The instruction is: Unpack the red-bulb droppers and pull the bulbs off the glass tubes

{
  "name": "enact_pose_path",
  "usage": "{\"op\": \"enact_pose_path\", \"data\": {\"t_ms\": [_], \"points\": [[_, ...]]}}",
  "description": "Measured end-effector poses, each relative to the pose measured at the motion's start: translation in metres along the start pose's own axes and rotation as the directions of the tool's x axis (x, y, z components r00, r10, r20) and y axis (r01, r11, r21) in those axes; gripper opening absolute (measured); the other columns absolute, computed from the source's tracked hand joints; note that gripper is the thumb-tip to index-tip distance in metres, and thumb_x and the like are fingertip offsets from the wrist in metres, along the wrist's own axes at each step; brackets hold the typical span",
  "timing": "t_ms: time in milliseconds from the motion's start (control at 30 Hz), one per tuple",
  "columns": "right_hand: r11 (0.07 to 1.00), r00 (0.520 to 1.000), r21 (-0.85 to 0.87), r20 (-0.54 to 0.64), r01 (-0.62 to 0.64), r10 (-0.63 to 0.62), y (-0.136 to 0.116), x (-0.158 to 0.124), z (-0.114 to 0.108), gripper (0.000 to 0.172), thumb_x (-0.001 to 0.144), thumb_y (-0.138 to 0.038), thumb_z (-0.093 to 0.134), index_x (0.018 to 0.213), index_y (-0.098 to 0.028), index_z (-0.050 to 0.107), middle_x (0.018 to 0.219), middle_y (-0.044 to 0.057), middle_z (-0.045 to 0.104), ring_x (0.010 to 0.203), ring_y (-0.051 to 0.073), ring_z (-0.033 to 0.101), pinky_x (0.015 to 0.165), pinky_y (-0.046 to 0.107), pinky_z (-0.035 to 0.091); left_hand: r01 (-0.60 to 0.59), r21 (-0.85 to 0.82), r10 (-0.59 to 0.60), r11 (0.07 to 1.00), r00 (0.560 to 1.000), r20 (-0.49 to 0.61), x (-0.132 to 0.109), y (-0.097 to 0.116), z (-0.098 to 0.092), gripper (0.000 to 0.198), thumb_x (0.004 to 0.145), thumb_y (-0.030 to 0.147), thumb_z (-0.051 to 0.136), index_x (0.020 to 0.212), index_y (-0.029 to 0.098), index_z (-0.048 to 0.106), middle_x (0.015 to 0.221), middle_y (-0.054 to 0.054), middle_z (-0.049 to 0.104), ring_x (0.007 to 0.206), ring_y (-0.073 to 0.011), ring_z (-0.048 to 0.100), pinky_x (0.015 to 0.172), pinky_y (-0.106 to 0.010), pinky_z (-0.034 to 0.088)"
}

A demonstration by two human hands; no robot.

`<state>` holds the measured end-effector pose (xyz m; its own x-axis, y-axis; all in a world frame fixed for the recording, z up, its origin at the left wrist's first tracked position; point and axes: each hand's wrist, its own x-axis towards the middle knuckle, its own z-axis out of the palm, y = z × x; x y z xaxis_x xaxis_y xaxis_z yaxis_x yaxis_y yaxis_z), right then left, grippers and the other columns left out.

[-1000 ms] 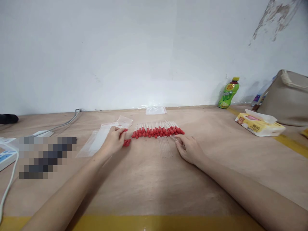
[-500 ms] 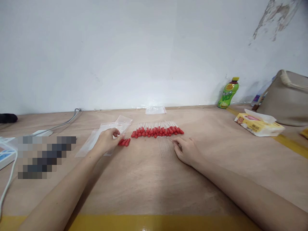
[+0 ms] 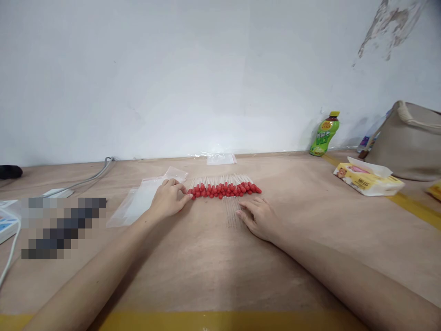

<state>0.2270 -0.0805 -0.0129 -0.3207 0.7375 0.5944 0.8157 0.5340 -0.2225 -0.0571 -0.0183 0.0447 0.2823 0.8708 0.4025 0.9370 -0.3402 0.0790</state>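
Observation:
A row of droppers with red rubber bulbs [image 3: 223, 189] lies on the wooden table, bulbs toward me and pale stems pointing to the wall. My left hand [image 3: 169, 198] is at the row's left end, thumb and index fingertip apart beside the outermost bulbs. Its palm hides the spot under it. Below the row's middle lie several thin, clear glass tubes [image 3: 231, 212], side by side. My right hand [image 3: 257, 216] rests at their right edge, fingers bent and thumb apart, with nothing visible in its grasp.
Clear plastic bags [image 3: 139, 200] lie left of my left hand, and another bag [image 3: 220, 159] is by the wall. A tissue pack [image 3: 367, 179], a green drink bottle [image 3: 324, 135] and a beige bag [image 3: 406, 142] stand right. Cables [image 3: 98, 172] and a power strip [image 3: 7, 223] are left.
My left hand has lowered and moved right to the row's end, and the loose red bulbs beside it are now hidden. My right hand's thumb and fingers have opened from a pinch at the glass tubes.

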Motion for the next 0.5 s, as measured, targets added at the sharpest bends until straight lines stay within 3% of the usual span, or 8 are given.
{"op": "enact_pose_path", "data": {"t_ms": [233, 500], "points": [[1.0, 1.0, 0.024, -0.006, 0.018, -0.017, 0.003, -0.001, 0.002, 0.024, 0.087, -0.032, 0.043, 0.096, -0.018, 0.06, 0.083, 0.006, 0.067, 0.082, 0.02, 0.055, 0.074, 0.034, 0.037, 0.06, 0.007, -0.06, 0.998, 0.998, 0.026, 0.007, -0.002, 0.009, 0.03, 0.071, 0.047, 0.052, 0.069, 0.021, 0.065, 0.085, -0.009, 0.058, 0.09, -0.0285, 0.051, 0.079, -0.041, 0.042], [0.996, 1.0, 0.085, -0.028, -0.012, 0.015, 0.008, 0.0, 0.005, 0.021, 0.085, -0.027, 0.045, 0.099, -0.018, 0.058, 0.092, 0.007, 0.065, 0.088, 0.021, 0.053, 0.079, 0.037, 0.038, 0.127, -0.078, -0.138, 0.989, 0.979, -0.147, 0.003, -0.005, 0.015, 0.026, 0.071, 0.041, 0.052, 0.069, 0.018, 0.063, 0.086, -0.009, 0.059, 0.091, -0.0269, 0.052, 0.082, -0.039, 0.042]]}}
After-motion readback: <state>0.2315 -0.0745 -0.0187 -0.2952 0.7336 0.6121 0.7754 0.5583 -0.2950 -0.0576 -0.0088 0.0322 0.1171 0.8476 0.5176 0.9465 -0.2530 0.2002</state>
